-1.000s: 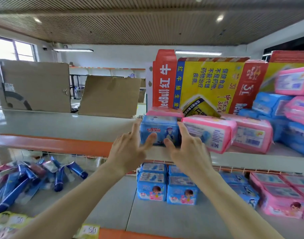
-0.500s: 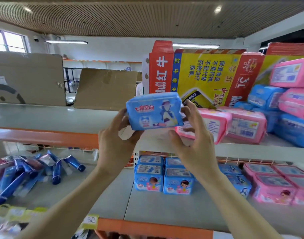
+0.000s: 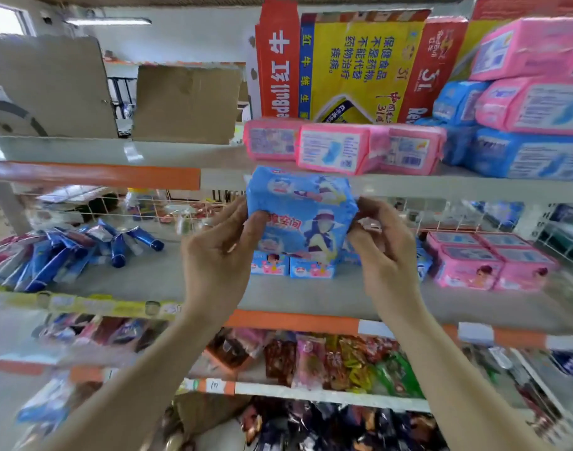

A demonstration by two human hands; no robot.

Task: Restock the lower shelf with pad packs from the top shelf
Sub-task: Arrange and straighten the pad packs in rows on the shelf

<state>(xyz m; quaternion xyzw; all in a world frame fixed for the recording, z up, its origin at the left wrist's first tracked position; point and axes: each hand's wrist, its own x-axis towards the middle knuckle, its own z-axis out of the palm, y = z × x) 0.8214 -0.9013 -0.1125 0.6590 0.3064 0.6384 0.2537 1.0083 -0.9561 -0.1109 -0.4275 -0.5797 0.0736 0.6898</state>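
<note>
Grey metal shelving with orange edge strips (image 3: 294, 320) fills the view; left hand (image 3: 218, 252) and right hand (image 3: 384, 252) grip a soft blue plastic pad pack (image 3: 303, 213) by its ends, level before the lower shelf, probably for placing atop the blue packs (image 3: 291, 265) there.

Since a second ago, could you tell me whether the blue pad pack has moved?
Yes: the blue pad pack, gripped by left hand and right hand, has come off the top shelf, now below its front edge.
</note>
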